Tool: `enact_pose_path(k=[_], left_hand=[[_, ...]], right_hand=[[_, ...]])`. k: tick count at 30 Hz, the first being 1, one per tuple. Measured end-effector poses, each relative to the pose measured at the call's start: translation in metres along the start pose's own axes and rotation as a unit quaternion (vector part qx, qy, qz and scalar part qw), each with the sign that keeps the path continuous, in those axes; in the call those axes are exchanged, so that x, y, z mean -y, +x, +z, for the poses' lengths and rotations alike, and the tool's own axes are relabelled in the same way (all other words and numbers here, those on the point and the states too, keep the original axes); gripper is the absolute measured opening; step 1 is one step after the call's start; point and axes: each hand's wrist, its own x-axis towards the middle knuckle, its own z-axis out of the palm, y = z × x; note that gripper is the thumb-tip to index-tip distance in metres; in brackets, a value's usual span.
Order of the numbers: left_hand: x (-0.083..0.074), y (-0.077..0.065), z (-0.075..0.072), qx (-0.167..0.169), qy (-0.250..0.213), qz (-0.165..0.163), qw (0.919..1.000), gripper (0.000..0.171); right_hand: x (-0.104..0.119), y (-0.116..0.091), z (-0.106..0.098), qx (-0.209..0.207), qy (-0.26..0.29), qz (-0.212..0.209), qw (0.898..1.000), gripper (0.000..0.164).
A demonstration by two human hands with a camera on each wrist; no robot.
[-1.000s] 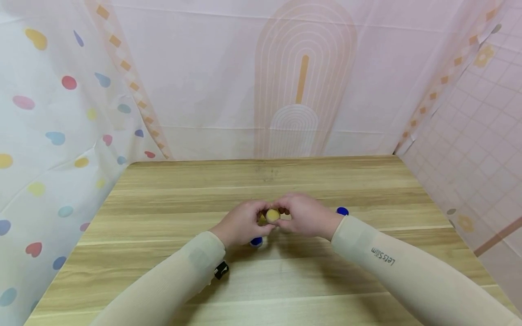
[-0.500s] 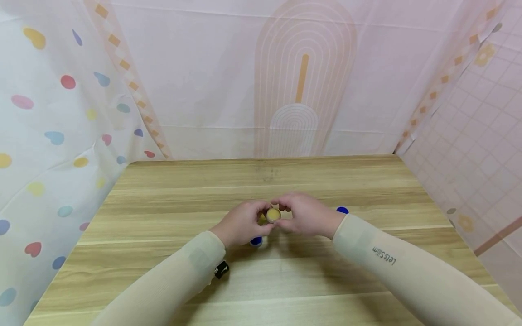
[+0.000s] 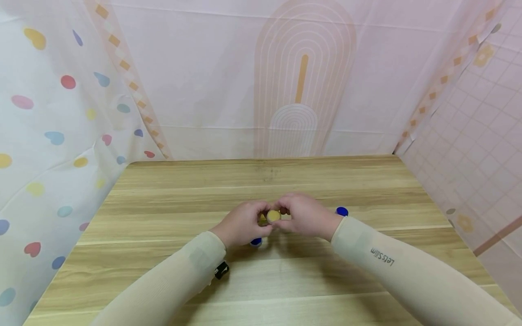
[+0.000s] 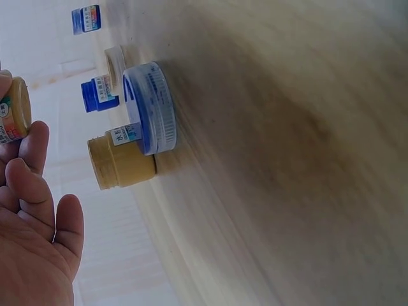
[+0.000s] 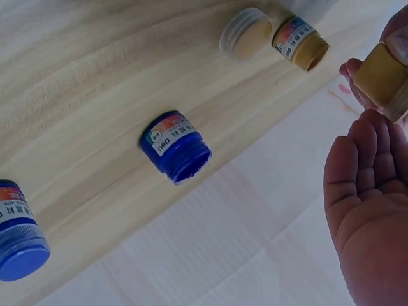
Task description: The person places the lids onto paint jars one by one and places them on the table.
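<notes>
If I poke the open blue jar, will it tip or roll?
The open blue jar would probably slide, because it stands upright. Knocked over, it might roll, since its sides are round. With its mouth uncovered, anything inside could spill.

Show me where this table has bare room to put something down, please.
Bare wood lies beyond the left hand and right hand, up to the curtain, and between the sleeves, nearer than the blue lid. Crowded around the hands: open blue jar, open yellow jar, yellow lid.

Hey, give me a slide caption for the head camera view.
Left hand and right hand grip a small yellow jar together above a wood-grain table, before a patterned backdrop.
</notes>
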Motion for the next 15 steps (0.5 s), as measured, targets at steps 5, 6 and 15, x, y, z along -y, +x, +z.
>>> enact_pose_path(k=[5, 6, 15], left_hand=[[-0.0006, -0.0003, 0.0002, 0.0, 0.001, -0.005, 1.0, 0.017], [-0.0009, -0.0001, 0.0001, 0.0, 0.002, -0.004, 1.0, 0.017], [-0.003, 0.0004, -0.0011, 0.002, -0.001, -0.001, 1.0, 0.023]], right_hand=[[-0.0003, -0.0011, -0.0002, 0.0, 0.015, 0.011, 1.0, 0.037], [-0.0006, -0.0012, -0.0009, 0.001, 0.016, 0.008, 1.0, 0.038], [0.0, -0.0009, -0.0079, 0.019, 0.008, -0.031, 0.999, 0.035]])
